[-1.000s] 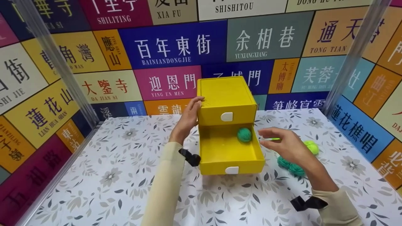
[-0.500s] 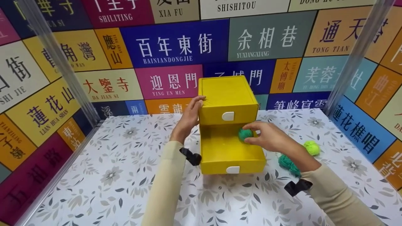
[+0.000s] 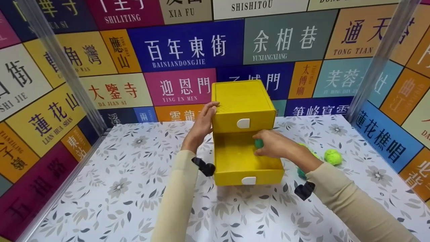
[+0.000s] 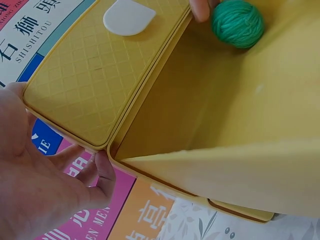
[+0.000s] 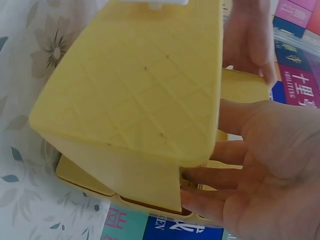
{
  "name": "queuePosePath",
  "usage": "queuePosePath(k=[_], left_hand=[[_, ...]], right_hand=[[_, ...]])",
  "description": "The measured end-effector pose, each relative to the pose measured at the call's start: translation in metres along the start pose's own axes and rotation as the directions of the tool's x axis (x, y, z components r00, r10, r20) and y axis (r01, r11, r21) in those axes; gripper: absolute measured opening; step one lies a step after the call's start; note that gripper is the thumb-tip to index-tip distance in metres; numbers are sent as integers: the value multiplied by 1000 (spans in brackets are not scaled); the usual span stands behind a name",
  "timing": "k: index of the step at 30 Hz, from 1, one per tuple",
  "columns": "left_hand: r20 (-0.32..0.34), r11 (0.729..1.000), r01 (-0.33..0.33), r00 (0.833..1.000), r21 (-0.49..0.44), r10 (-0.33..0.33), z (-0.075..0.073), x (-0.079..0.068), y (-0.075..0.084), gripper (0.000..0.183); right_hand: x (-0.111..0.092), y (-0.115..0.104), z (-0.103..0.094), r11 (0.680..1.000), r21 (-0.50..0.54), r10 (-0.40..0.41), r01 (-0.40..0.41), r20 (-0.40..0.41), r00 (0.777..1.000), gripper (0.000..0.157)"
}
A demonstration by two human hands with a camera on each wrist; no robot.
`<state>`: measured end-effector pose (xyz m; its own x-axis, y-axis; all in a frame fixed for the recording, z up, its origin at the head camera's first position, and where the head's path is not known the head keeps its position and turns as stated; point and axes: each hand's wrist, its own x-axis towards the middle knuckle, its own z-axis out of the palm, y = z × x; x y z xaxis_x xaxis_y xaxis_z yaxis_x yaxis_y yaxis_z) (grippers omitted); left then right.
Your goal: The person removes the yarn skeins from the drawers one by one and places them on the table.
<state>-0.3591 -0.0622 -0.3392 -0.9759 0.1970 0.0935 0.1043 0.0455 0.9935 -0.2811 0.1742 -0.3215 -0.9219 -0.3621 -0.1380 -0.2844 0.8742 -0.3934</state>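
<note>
A yellow two-drawer box (image 3: 243, 97) stands on the table, its upper drawer closed and its lower drawer (image 3: 231, 161) pulled out. My left hand (image 3: 199, 126) rests against the box's left side, fingertips at the top edge; in the left wrist view its fingers (image 4: 102, 172) touch the side wall. Inside the lower drawer, my right hand (image 3: 277, 144) pinches a green ball of yarn (image 3: 258, 144) between thumb and fingers. That ball (image 4: 238, 24) shows near the drawer's far wall in the left wrist view, fingertips beside it. In the right wrist view the drawer front hides it.
A lime-green yarn ball (image 3: 333, 157) lies on the flowered tablecloth (image 3: 134, 188) right of the box. More green yarn (image 3: 301, 173) is partly hidden behind my right forearm. A sign-printed wall (image 3: 186, 45) stands behind the box, with clear posts (image 3: 379, 64) at the corners.
My right hand has moved left from beside the open drawer into it and closed around the green ball of yarn. The left hand and box have stayed in place.
</note>
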Motion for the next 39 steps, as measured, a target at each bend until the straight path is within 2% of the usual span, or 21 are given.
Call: queuePosePath(k=[6, 13, 17, 20, 26, 35, 39], left_hand=[[-7, 1000, 16, 1000, -5, -16, 1, 0, 1, 36], [-23, 1000, 21, 1000, 11, -21, 1, -1, 3, 36], [-25, 1000, 25, 999, 1, -25, 1, 0, 2, 36], [-23, 1000, 21, 1000, 6, -21, 1, 0, 1, 36], [-23, 1000, 16, 1000, 8, -16, 2, 1, 1, 36], [-20, 1000, 18, 1000, 4, -17, 2, -1, 4, 35], [-22, 1000, 24, 999, -1, -24, 1, 0, 2, 35]], right_hand=[[9, -2, -2, 999, -49, 7, -6, 32, 999, 62], [12, -6, 1, 995, -98, 21, -20, 12, 1000, 43], [12, -7, 7, 992, -119, 44, -39, 41, 998, 36], [12, -8, 10, 992, -120, 55, -46, 73, 996, 37], [10, -10, 11, 990, -122, 78, -66, 101, 992, 53], [4, -12, 4, 993, -114, -1, 11, 81, 997, 50], [2, -12, 1, 995, -99, -3, 10, 77, 997, 52]])
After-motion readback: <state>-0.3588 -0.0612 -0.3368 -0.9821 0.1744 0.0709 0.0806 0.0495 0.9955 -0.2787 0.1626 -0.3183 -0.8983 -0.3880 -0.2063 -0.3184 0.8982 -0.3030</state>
